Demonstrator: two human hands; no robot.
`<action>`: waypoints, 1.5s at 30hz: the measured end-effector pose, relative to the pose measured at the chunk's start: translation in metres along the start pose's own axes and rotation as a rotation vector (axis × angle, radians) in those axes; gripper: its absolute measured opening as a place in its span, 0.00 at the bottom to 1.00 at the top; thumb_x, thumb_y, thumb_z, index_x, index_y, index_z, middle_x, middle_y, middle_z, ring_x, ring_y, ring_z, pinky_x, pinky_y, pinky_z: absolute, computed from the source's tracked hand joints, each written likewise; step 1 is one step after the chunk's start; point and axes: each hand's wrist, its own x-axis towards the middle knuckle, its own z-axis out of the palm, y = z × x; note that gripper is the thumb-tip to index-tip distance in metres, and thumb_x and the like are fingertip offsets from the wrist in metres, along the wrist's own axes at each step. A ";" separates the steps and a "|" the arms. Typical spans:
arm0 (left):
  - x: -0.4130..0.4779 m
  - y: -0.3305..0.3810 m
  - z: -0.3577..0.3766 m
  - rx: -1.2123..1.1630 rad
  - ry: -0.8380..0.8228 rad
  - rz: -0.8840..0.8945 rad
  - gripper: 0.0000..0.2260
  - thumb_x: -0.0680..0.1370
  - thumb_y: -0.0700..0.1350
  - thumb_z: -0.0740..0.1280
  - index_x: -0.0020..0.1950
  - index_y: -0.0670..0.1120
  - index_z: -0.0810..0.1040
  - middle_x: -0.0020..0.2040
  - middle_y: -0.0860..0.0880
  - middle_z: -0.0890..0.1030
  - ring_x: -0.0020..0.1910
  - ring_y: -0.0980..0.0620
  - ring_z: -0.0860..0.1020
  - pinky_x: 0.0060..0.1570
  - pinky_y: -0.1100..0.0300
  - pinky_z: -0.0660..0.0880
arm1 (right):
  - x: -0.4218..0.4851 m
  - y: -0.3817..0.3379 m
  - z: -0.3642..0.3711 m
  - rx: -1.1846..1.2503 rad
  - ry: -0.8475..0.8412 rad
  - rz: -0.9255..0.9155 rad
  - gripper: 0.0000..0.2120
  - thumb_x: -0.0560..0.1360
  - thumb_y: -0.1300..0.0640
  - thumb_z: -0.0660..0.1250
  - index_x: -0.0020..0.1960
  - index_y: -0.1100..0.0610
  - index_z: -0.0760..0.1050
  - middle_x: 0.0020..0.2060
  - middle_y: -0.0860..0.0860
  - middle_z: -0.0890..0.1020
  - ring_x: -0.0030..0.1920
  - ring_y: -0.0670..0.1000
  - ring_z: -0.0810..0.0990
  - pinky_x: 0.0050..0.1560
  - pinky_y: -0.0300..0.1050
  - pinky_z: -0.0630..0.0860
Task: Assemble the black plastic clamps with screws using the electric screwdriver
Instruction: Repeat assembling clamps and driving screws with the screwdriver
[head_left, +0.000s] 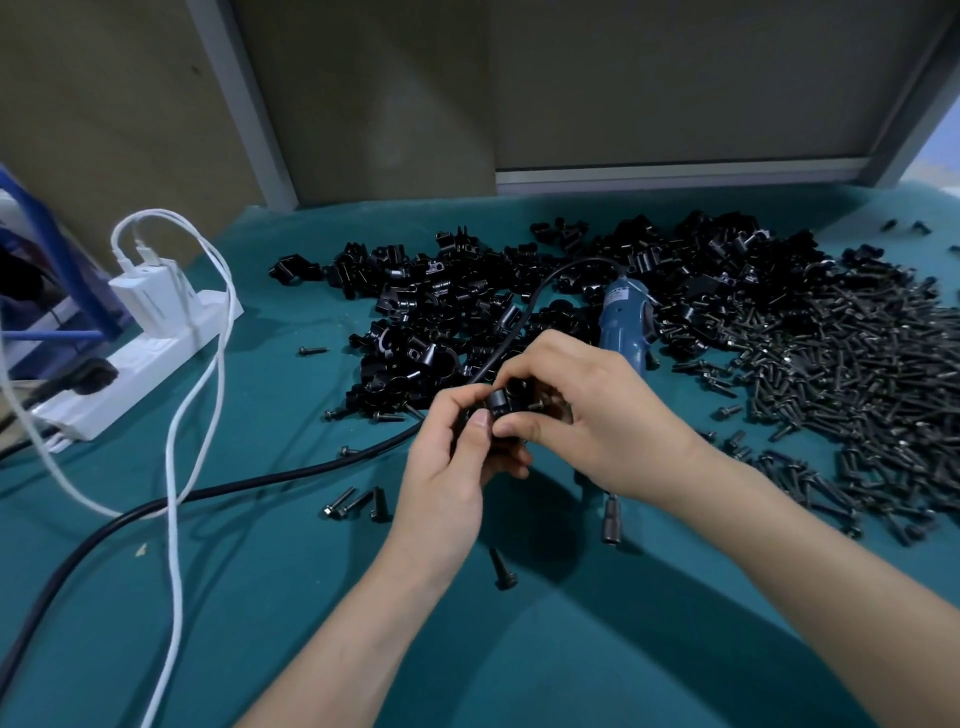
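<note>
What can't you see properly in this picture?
All from the head view:
The clamp: mostly covered by fingers of the left hand and right hand; whether a screw sits in it is unclear.
The screwdriver: its middle hides behind the right hand, and its label is too blurred to read.
The white cable: runs off the bottom edge.
The screw pile: cut off by the right edge.

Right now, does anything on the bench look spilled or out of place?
Yes: loose screws lie on the mat away from the screw pile, three beside the left hand, one between the wrists. Nothing looks damaged.
</note>
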 end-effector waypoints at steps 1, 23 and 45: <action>0.000 0.000 0.000 -0.007 0.001 0.004 0.07 0.82 0.40 0.57 0.55 0.42 0.74 0.38 0.48 0.79 0.36 0.50 0.78 0.39 0.60 0.76 | 0.000 0.000 0.001 -0.003 0.015 -0.013 0.14 0.73 0.56 0.73 0.55 0.61 0.79 0.43 0.46 0.73 0.41 0.37 0.69 0.44 0.27 0.63; 0.000 0.008 0.001 0.058 -0.002 0.014 0.11 0.74 0.33 0.69 0.55 0.44 0.78 0.35 0.51 0.82 0.30 0.54 0.79 0.31 0.65 0.76 | 0.003 0.015 -0.004 0.642 0.017 0.285 0.12 0.66 0.52 0.71 0.32 0.60 0.75 0.22 0.48 0.76 0.24 0.45 0.75 0.26 0.36 0.73; 0.002 0.001 -0.003 0.181 0.090 0.005 0.08 0.74 0.40 0.72 0.52 0.49 0.80 0.29 0.53 0.78 0.28 0.59 0.75 0.31 0.68 0.74 | 0.001 0.014 -0.012 0.432 -0.095 0.186 0.05 0.75 0.68 0.68 0.45 0.60 0.75 0.35 0.53 0.81 0.33 0.48 0.81 0.36 0.37 0.78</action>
